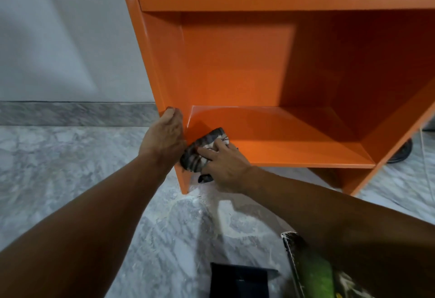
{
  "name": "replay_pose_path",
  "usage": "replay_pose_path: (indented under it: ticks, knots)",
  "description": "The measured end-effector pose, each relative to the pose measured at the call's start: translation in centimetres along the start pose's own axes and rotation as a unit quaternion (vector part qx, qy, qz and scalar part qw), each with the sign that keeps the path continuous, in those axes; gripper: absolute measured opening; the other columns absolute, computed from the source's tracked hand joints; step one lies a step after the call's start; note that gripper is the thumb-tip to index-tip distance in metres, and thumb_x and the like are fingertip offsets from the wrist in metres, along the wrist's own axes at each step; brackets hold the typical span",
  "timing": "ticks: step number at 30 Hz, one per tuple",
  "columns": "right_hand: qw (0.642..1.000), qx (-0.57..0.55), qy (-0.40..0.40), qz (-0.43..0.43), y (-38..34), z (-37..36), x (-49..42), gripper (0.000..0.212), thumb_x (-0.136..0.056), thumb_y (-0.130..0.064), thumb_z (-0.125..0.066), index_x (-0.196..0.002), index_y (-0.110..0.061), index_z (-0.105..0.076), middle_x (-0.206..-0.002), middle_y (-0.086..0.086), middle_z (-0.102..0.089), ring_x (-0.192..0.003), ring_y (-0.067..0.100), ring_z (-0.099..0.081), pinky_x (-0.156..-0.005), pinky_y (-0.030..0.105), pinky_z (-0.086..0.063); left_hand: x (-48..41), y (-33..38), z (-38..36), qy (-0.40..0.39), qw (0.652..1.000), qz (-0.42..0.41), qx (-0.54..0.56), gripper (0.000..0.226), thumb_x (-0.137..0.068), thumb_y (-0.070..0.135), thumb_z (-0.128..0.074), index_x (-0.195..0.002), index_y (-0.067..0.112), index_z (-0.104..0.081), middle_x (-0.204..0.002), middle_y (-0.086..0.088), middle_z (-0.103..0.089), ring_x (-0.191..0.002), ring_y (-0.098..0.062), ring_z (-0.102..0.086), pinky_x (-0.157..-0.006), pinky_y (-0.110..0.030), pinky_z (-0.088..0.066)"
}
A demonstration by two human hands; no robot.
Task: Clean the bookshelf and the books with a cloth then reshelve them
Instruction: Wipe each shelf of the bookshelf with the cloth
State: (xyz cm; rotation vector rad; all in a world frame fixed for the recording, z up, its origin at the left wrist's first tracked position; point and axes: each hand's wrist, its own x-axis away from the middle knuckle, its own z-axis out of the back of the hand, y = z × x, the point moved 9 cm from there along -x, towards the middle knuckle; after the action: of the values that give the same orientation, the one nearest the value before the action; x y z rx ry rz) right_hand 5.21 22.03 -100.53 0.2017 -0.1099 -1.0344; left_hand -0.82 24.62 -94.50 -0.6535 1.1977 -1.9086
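Your left hand (164, 133) grips the front edge of the bookshelf's (235, 62) left side panel, fingers curled round it. Your right hand (226, 165) lies with fingers spread on the cloth (191, 160), pressing it onto the front left corner of the lowest shelf (294, 137). A dark book (237, 281) and a green book (315, 271) lie on the floor (70, 168) by your right forearm.

No legible text, labels or numbers.
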Motion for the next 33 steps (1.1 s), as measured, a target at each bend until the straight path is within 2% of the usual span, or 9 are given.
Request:
replay_pose_path:
  ticks: [3,9,11,15,20,22,25,29,33]
  knots:
    - [1.000,0.011,-0.006,-0.020,1.2,-0.5,2.6,0.031,-0.084,-0.025,-0.063,-0.114,-0.017,-0.069,-0.149,0.005,-0.038,-0.119,0.035,-0.037,-0.089,0.049,-0.045,-0.2,0.2,0.3,-0.024,1.000,0.013,0.013,0.032,-0.093,0.036,-0.055,-0.117,0.017,-0.064,-0.130,-0.015,-0.053,-0.124,-0.035,-0.038,-0.110,-0.047,-0.021]
    - [0.955,-0.055,-0.011,-0.290,10.7,1.5,10.1,0.038,-0.089,-0.048,-0.055,-0.114,-0.021,-0.061,-0.119,0.006,-0.054,-0.107,0.032,-0.052,-0.074,0.037,-0.045,-1.1,0.5,1.3,-0.067,0.990,0.038,0.115,0.034,-0.095,0.035,-0.052,-0.124,0.017,-0.059,-0.131,-0.011,-0.056,-0.127,-0.033,-0.043,-0.116,-0.051,-0.018]
    - [0.964,-0.053,0.034,-0.259,10.7,2.1,10.1,0.048,-0.089,-0.056,-0.052,-0.125,-0.024,-0.058,-0.134,0.007,-0.047,-0.119,0.034,-0.044,-0.090,0.042,-0.043,-1.7,1.5,1.7,-0.071,0.978,0.035,0.192,0.034,-0.096,0.026,-0.051,-0.128,0.015,-0.054,-0.127,-0.007,-0.059,-0.121,-0.028,-0.052,-0.112,-0.051,-0.025]
    - [0.988,-0.077,-0.081,-0.110,7.6,-2.0,9.0,0.057,-0.092,-0.055,-0.050,-0.144,-0.034,-0.042,-0.161,0.005,-0.017,-0.138,0.036,-0.027,-0.108,0.053,-0.034,-2.7,5.1,1.2,-0.116,0.948,0.008,0.297,0.038,-0.099,0.016,-0.040,-0.136,0.009,-0.042,-0.132,-0.008,-0.055,-0.120,-0.028,-0.056,-0.101,-0.045,-0.039]
    - [0.984,-0.071,-0.014,-0.163,11.7,-1.3,11.4,0.041,-0.089,-0.022,-0.059,-0.130,-0.025,-0.056,-0.133,0.008,-0.051,-0.117,0.034,-0.046,-0.093,0.042,-0.045,-3.7,9.0,3.0,-0.107,0.936,-0.045,0.333,0.049,-0.099,0.014,-0.035,-0.146,0.005,-0.027,-0.145,-0.016,-0.041,-0.130,-0.031,-0.048,-0.106,-0.048,-0.036]
    - [0.981,-0.051,-0.020,-0.187,12.9,-1.6,13.8,0.036,-0.090,-0.021,-0.057,-0.127,-0.022,-0.057,-0.129,0.007,-0.052,-0.116,0.033,-0.045,-0.088,0.041,-0.046,-4.3,10.1,4.3,-0.097,0.927,-0.051,0.359,0.054,-0.100,0.014,-0.035,-0.151,0.006,-0.019,-0.153,-0.017,-0.029,-0.138,-0.031,-0.037,-0.112,-0.052,-0.027]
    - [0.967,-0.047,-0.013,-0.252,14.8,-1.7,17.9,0.033,-0.089,-0.030,-0.058,-0.121,-0.021,-0.059,-0.122,0.009,-0.054,-0.107,0.033,-0.054,-0.076,0.035,-0.046,-5.7,11.8,6.4,-0.062,0.911,-0.063,0.403,0.053,-0.102,0.017,-0.037,-0.150,0.007,-0.020,-0.156,-0.016,-0.024,-0.138,-0.032,-0.035,-0.107,-0.050,-0.034]
    - [0.905,-0.099,0.077,-0.407,19.5,1.0,21.1,0.045,-0.085,-0.038,-0.059,-0.127,-0.026,-0.044,-0.104,0.011,-0.058,-0.084,0.034,-0.060,-0.063,0.034,-0.044,-8.1,14.2,9.0,-0.044,0.881,-0.085,0.464,0.059,-0.098,0.018,-0.044,-0.150,0.006,-0.019,-0.156,-0.019,-0.023,-0.135,-0.038,-0.035,-0.104,-0.051,-0.041]
    - [0.926,-0.101,0.060,-0.358,19.0,0.2,19.8,0.064,-0.082,-0.036,-0.066,-0.134,-0.021,-0.030,-0.117,0.009,-0.058,-0.105,0.032,-0.054,-0.082,0.043,-0.045,-9.5,15.2,9.9,-0.091,0.855,-0.081,0.505,0.068,-0.099,0.030,-0.048,-0.154,0.015,-0.012,-0.158,-0.018,-0.014,-0.138,-0.045,-0.026,-0.105,-0.060,-0.036]
